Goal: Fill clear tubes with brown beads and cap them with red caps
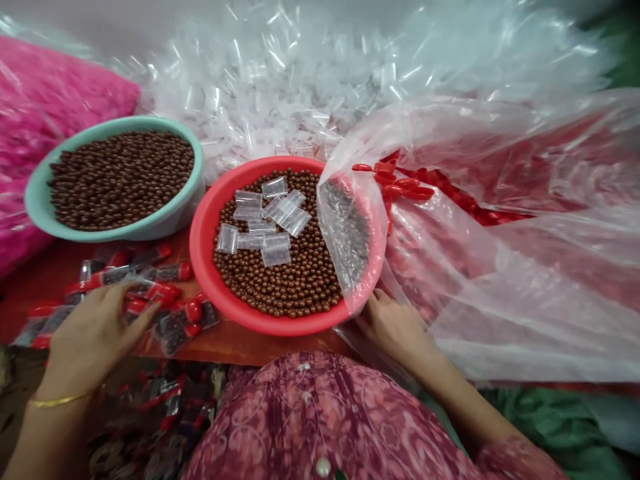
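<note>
My left hand (95,327) lies over a pile of small clear containers with red caps (167,291) at the table's left front. Its thumb and fingers are apart, touching the pile, and some fingertips are hidden among the containers. At the lower right rim of a red basin (199,267) is my right hand (393,325); its fingers are hidden by the basin and a clear plastic bag. Round brown balls (280,293) fill the basin. Several clear empty plastic tubes (276,249) lie on top of them. The plastic bag (345,227) overhangs the basin's right side.
Behind on the left stands a light green basin (37,200) of brown balls, beside a bag of pink pieces (65,83). A large heap of clear tubes (300,80) spans the back. Red caps (400,183) spill from the bag's mouth. Filled containers also lie below the table edge.
</note>
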Available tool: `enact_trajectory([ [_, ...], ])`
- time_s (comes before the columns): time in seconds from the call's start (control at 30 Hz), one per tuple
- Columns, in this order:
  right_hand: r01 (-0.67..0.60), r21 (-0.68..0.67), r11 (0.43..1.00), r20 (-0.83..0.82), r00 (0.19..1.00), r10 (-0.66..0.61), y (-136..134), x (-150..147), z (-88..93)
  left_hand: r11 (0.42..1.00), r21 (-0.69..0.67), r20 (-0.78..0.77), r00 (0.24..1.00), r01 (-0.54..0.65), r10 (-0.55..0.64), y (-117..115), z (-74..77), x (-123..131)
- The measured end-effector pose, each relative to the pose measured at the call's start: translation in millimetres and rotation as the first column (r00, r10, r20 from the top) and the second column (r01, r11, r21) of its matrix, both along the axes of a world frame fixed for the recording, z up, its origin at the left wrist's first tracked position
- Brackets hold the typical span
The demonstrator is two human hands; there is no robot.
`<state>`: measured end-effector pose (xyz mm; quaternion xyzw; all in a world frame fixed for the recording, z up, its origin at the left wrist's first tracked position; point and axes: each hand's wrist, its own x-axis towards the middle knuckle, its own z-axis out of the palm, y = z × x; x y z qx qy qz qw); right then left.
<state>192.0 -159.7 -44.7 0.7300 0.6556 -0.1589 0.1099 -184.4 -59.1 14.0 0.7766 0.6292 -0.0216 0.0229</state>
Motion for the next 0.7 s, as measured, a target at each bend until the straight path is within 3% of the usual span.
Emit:
enact_trajectory([
  [0.07,-0.017,0.012,1.000,-0.007,1.000,0.017,-1,-3,-2.6,0.989,0.125,0.023,0.997,0.074,-0.077,2,7.2,30],
  [0.17,0.002,0.135,0.991,-0.038,0.999,0.003,-6,5,-4.4,0.906,0.197,0.108,0.910,0.375,-0.400,12,9.0,82],
  [0.23,0.055,0.304,0.951,-0.104,0.994,-0.024,-12,15,-4.8,0.819,0.124,0.043,0.822,0.560,-0.568,22,4.1,115],
  [0.3,0.155,0.462,0.873,-0.229,0.972,-0.051,-17,26,-3.5,0.757,0.018,-0.045,0.757,0.653,-0.652,32,-3.6,142],
  [0.4,0.397,0.526,0.752,-0.477,0.870,-0.126,-19,39,2.8,0.736,-0.102,-0.152,0.720,0.669,-0.677,44,-15.1,166],
  [0.57,0.686,0.442,0.578,-0.753,0.633,-0.176,-7,43,22.3,0.648,-0.174,-0.203,0.617,0.741,-0.760,47,-21.1,176],
  [0.63,0.744,0.392,0.542,-0.821,0.548,-0.159,3,40,29.8,0.643,-0.220,-0.183,0.617,0.733,-0.766,44,-18.9,183],
  [0.7,0.753,0.356,0.553,-0.864,0.491,-0.113,12,36,34.3,0.646,-0.297,-0.143,0.636,0.703,-0.758,43,-18.1,196],
])
